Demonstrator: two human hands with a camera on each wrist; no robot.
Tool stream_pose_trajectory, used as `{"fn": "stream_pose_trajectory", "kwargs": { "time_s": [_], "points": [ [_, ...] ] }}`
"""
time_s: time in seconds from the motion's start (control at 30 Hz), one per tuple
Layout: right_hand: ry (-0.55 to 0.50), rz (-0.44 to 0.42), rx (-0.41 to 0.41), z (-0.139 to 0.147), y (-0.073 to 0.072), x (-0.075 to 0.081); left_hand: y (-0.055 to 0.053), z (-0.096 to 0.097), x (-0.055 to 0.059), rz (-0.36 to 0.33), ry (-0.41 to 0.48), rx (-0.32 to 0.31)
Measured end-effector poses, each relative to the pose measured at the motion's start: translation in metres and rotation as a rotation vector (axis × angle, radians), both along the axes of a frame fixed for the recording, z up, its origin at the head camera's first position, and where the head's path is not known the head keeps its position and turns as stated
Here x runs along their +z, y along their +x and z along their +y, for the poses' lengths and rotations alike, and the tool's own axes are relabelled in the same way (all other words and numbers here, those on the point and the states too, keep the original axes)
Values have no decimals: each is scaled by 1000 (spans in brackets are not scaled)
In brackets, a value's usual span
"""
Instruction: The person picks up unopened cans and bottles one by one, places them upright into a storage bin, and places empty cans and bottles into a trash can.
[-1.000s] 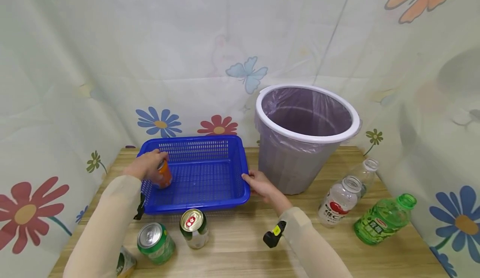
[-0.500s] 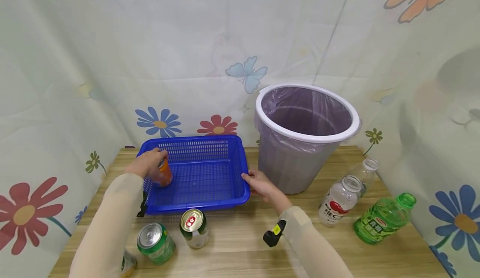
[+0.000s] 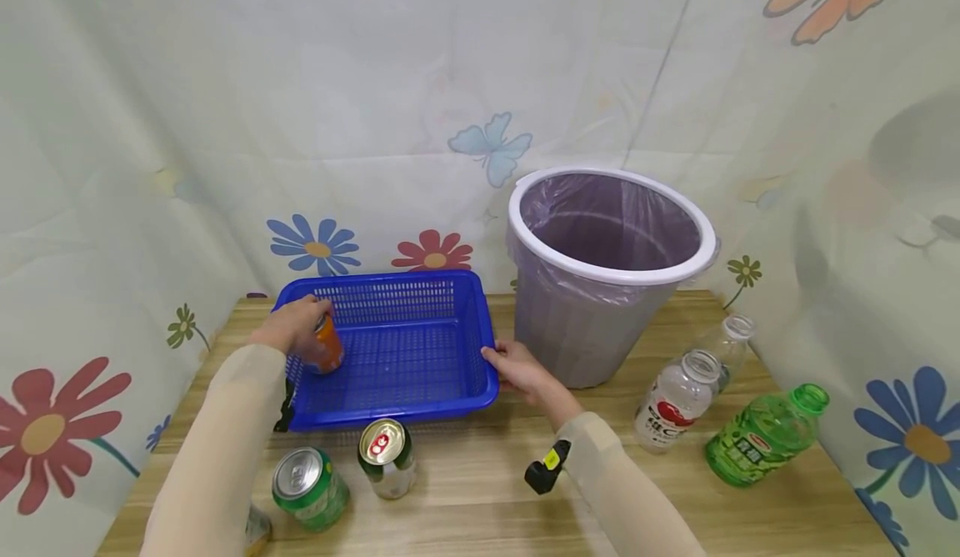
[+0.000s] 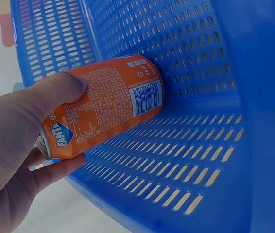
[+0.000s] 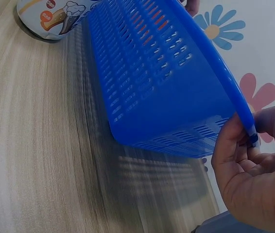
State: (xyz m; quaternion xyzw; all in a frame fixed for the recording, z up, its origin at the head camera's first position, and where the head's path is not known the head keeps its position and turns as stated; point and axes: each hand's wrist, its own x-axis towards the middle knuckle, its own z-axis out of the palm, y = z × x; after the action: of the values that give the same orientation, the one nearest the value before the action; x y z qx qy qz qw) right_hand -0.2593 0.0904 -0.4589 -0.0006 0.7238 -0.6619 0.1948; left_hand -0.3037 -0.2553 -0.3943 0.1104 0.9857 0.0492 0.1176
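An orange Fanta can (image 4: 113, 104) stands in the left end of a blue plastic basket (image 3: 390, 413). My left hand (image 3: 294, 328) grips the can near its top, with the thumb (image 4: 62, 90) along its side in the left wrist view. At the opposite end, my right hand (image 3: 522, 371) pinches the basket's right rim; in the right wrist view the thumb and curled fingers (image 5: 230, 150) close on that rim. In front of the basket stand a green can (image 3: 311, 490) and a gold-topped can (image 3: 387, 459). Another can (image 3: 257, 530) is mostly hidden behind the left sleeve.
A grey waste bin (image 3: 577, 332) with a white rim and a clear liner stands right of the basket. Two clear bottles, one with a red-marked label (image 3: 671, 403), and a green bottle (image 3: 765, 440) stand at the right. A flower-printed curtain (image 3: 375, 123) hangs behind the wooden table (image 3: 480, 490).
Both hands keep their holds on the can and the basket rim. The whole head view has shifted very slightly; nothing else has visibly moved.
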Motion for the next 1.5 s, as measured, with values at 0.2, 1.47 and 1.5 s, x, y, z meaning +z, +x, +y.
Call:
{"fn": "stream_pose_trajectory", "kwargs": {
  "time_s": [0.2,1.47,1.5],
  "points": [
    [6,4,2,0,-1,1,-2,-2,1,6,11,-5],
    [22,-10,1,2,0,3,-22,6,-12,162,-41,65],
    [21,-9,0,2,0,3,-23,6,-12,163,-42,69]
  ]
}}
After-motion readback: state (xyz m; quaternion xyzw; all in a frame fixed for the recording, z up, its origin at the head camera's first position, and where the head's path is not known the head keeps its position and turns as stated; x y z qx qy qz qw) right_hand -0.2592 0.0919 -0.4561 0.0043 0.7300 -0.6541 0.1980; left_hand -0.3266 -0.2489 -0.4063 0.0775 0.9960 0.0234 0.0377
